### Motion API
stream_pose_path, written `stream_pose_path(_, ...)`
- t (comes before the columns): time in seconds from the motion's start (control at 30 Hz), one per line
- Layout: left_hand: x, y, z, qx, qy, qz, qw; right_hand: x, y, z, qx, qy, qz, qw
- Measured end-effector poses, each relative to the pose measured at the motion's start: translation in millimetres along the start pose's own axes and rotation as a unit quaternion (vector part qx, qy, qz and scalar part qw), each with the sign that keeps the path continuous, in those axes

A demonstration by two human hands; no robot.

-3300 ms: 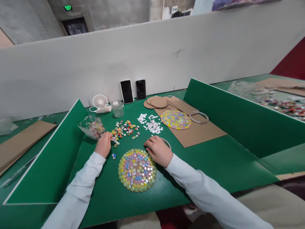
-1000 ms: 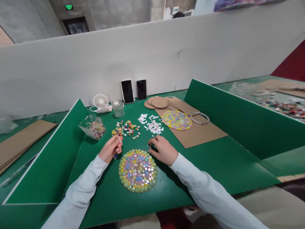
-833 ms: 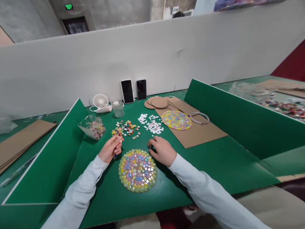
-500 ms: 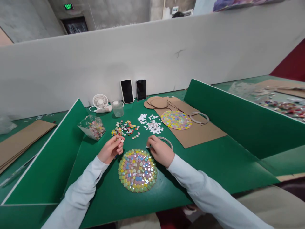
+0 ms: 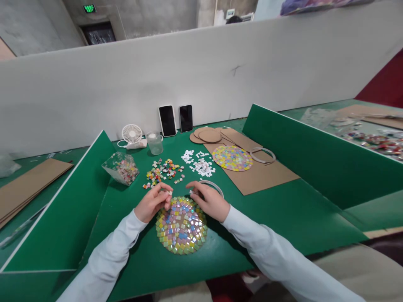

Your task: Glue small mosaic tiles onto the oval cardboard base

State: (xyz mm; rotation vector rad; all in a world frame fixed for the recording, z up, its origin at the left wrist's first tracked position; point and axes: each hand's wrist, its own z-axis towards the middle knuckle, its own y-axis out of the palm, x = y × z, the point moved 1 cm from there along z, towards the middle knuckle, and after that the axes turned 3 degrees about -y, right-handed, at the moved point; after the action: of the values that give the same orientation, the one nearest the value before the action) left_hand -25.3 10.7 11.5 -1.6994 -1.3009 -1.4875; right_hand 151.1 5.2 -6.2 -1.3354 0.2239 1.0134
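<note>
At disc's [image 5: 181, 228] edge, space parts left hand [image 5: 154, 202] from right hand [image 5: 210, 201].

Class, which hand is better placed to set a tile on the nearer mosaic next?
Probably the left hand: it pinches a pale tile by the nearer mosaic. The right hand is close too, but its hold is unclear.

I've got the near mosaic disc [image 5: 182, 235] here — yellow and green squares round the rim, pink and blue within! Green tabletop [image 5: 289, 214], pale blue sleeves [image 5: 267, 247], and I'm seeing white chips [image 5: 204, 167] against that green.
</note>
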Motion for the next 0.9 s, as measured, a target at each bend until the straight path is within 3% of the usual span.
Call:
stream_pose_path(0.2,-7,12.1,-2,0.048,0.087,0.179,0.979,-7,1,-1,0.004,-0.050,0.012,0.999)
stream_pose_path(0.4,-9,20.2,-7,0.084,0.174,0.366,0.910,-14,4,-2,0.053,-0.040,0.080,0.995)
stream_pose_path(0.53,-12,23.4,-8,0.083,0.202,0.396,0.892,-17,6,-2,0.066,-0.015,0.103,0.992)
stream_pose_path(0.73,-18,22.3,-7,0.116,0.191,0.366,0.903,-17,10,-2,0.075,0.001,0.104,0.992)
stream_pose_path(0.9,-17,23.6,-8,0.101,0.213,0.414,0.879,-18,11,-3,0.073,0.000,0.089,0.993)
